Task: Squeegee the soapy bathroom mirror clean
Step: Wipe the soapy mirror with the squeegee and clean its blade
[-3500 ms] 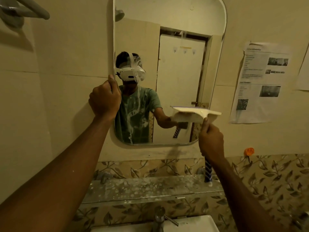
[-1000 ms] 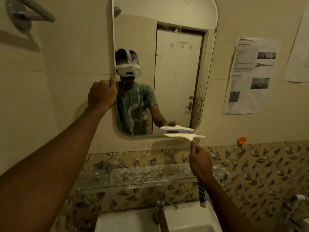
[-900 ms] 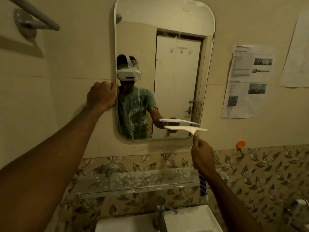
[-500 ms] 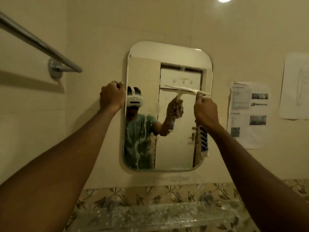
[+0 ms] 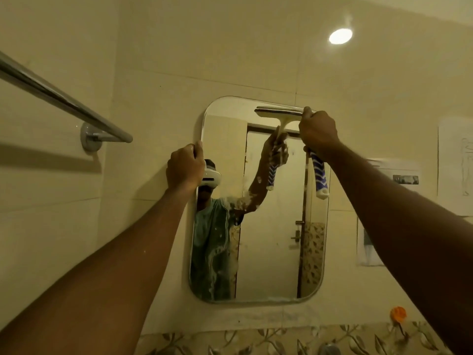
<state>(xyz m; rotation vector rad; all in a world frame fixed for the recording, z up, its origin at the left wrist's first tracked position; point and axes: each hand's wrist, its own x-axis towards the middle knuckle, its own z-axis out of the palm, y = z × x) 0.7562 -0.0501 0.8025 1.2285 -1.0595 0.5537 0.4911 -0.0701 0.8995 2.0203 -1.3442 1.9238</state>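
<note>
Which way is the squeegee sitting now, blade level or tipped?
Level. The squeegee blade lies horizontally across the top right of the mirror, with the handle hanging down below the right hand that grips it.

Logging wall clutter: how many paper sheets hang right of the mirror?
2. A printed sheet partly behind the right forearm; a pale sheet at the frame's right edge. The arm may hide more.

Mirror (image 5: pixel 268 239): on wall, centre.
Squeegee (image 5: pixel 279 112): blade at mirror's top right, held in right grip (image 5: pixel 318 131).
Left grip (image 5: pixel 184 169): on mirror's left edge.
Towel rail (image 5: pixel 64 98): left of mirror.
Paper notices (image 5: pixel 368 252): right of mirror.
</note>
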